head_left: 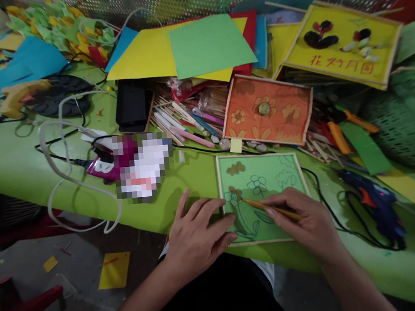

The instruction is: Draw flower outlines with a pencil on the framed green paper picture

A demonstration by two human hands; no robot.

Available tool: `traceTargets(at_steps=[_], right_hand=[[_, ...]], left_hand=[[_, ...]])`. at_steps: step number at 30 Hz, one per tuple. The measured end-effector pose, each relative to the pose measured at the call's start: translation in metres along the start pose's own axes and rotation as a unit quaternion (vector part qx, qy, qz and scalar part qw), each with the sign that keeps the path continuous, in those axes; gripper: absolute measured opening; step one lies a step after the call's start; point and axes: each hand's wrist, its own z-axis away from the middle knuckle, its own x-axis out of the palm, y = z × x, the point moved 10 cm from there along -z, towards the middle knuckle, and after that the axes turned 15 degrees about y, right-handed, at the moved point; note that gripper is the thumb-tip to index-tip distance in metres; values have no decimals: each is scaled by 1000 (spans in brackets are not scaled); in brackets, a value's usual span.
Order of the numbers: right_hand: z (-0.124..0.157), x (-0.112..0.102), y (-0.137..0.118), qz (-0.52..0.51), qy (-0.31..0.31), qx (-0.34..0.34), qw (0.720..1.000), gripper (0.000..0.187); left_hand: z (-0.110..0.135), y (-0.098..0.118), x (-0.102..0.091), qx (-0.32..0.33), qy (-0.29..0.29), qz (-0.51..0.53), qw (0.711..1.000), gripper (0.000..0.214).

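A green picture panel with a pale wooden-stick frame lies at the table's front edge, bearing outlined flowers, leaves and clouds; one cloud and some petals are filled in brown-gold. My right hand grips a slim yellow-brown pen, its tip at the left flower. With fingers spread, my left hand rests over the panel's left border, fingertips on the green sheet. Just behind stands an orange framed picture with cut-out flowers and a round stone.
Left are a phone with a blurred screen, white cable and yellow glue gun. A blue glue gun lies right. Colored paper, pens and sticks, a yellow framed picture and a green basket fill the back.
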Motion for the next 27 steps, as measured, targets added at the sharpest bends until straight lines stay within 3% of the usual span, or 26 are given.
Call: traceTargets(at_steps=[12,20,27], right_hand=[[0,0,3,5,3,6,1000,9],[-4,4,-14,-16,-16,-16,1000,9],[-2,1,-2,0,2,0,1000,9]], left_hand=[[2,0,1,0,-2,-1,1000,21],[1,0,1,2,-4,-5,1000,23],[1,0,1,0,-4,-3,1000,23]])
